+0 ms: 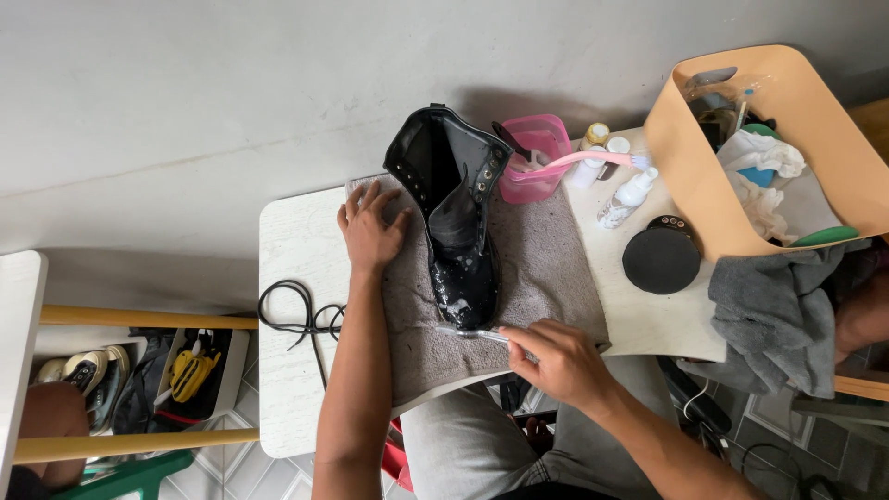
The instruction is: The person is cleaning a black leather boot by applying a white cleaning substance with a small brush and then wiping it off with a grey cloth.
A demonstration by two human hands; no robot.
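A black lace-less boot (458,213) stands upright on a grey towel (546,268) spread over a small white table (287,370). White foam streaks its toe. My left hand (372,229) lies flat on the towel just left of the boot, fingers spread, holding nothing. My right hand (556,359) grips a clear-handled toothbrush (468,331), whose head touches the boot's toe from the near side.
A pink tub (532,157) with a pink toothbrush (593,158) stands behind the boot. Small bottles (625,194), a round black tin (661,256), a tan basket (685,157) of cloths and a grey rag (773,306) lie to the right. Black laces (296,315) lie left.
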